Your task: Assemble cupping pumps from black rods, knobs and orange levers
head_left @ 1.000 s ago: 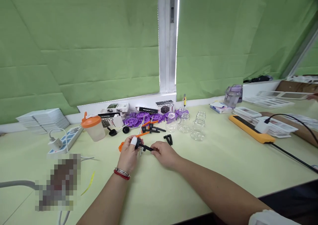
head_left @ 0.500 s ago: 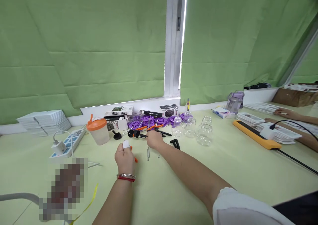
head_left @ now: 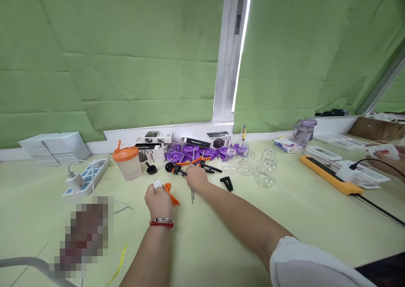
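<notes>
My left hand [head_left: 158, 200] rests on the pale green table [head_left: 221, 236], fingers curled round an orange plastic part [head_left: 171, 194]; a white guard covers one fingertip. My right hand [head_left: 196, 178] reaches forward to the pile of black and orange parts [head_left: 193, 164], its fingers bent down over a black piece at the pile's near edge. Two thin metal pins [head_left: 192, 196] lie on the table between my hands. A small black clip [head_left: 227, 183] lies just right of my right wrist. Purple round parts [head_left: 186, 152] sit behind the pile.
An orange-lidded cup [head_left: 127, 162] and a power strip [head_left: 87, 176] stand at the left. Several clear glass jars [head_left: 257, 165] stand right of the parts. Small boxes [head_left: 158, 137] line the sill. A yellow strip [head_left: 329, 175], stacked cards and another person's hand [head_left: 390, 156] are far right.
My right hand let go of the black piece it shared with the left and reached forward to the parts pile. The left hand drew back, keeping an orange part.
</notes>
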